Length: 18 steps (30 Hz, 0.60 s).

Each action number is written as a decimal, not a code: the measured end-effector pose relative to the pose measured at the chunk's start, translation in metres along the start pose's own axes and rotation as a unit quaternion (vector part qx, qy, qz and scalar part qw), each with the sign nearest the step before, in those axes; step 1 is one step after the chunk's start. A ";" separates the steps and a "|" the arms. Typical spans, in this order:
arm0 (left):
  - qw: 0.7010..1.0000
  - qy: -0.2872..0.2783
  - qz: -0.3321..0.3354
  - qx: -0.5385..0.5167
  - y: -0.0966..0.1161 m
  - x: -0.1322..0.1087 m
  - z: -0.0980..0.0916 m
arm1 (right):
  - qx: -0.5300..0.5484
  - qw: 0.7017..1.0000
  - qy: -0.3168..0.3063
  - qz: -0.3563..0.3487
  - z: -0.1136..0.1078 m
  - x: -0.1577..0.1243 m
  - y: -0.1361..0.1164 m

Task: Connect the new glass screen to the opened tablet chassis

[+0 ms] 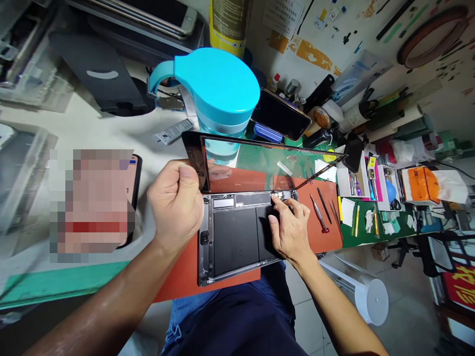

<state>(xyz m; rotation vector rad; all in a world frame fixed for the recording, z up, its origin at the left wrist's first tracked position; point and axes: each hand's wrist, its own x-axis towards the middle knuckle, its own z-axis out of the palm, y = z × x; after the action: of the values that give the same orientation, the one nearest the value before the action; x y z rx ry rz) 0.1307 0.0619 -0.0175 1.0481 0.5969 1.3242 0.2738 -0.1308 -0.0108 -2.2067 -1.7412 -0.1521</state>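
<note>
An opened tablet (pixel 237 242) lies on the orange mat with its black batteries and inner parts bare. Its see-through glass panel (pixel 252 160), framed in black, stands tilted up along the far edge of the body. My left hand (pixel 176 200) is closed at the left end of this panel, thumb on top, gripping it. Over the right part of the tablet, my right hand (pixel 291 225) has its index fingertip on the small parts by the far edge. Its thumb is apart from the bent fingers, and nothing shows held there. The curled fingers partly hide the far right corner.
A screwdriver (pixel 318 213) and thin tools lie right of the tablet on the orange mat (pixel 332 232). Behind the panel stand a blue-lidded jug (pixel 218 89) and a phone (pixel 281 114). Another phone (pixel 136 198), partly pixelated over, lies left. Boxes of tools (pixel 351 180) stand farther right.
</note>
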 end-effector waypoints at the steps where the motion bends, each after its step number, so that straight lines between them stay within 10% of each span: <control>1: 1.000 -0.001 0.001 0.000 0.000 0.000 0.000 | -0.002 1.000 0.001 -0.003 0.000 0.000 0.000; 18: 1.000 0.015 -0.009 -0.005 0.001 -0.001 0.002 | 0.006 1.000 -0.008 0.000 0.003 -0.001 0.000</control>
<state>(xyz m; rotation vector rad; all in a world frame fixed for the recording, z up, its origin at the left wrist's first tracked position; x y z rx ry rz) 0.1316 0.0606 -0.0164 1.0137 0.6204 1.3273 0.2732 -0.1306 -0.0136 -2.2053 -1.7469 -0.1247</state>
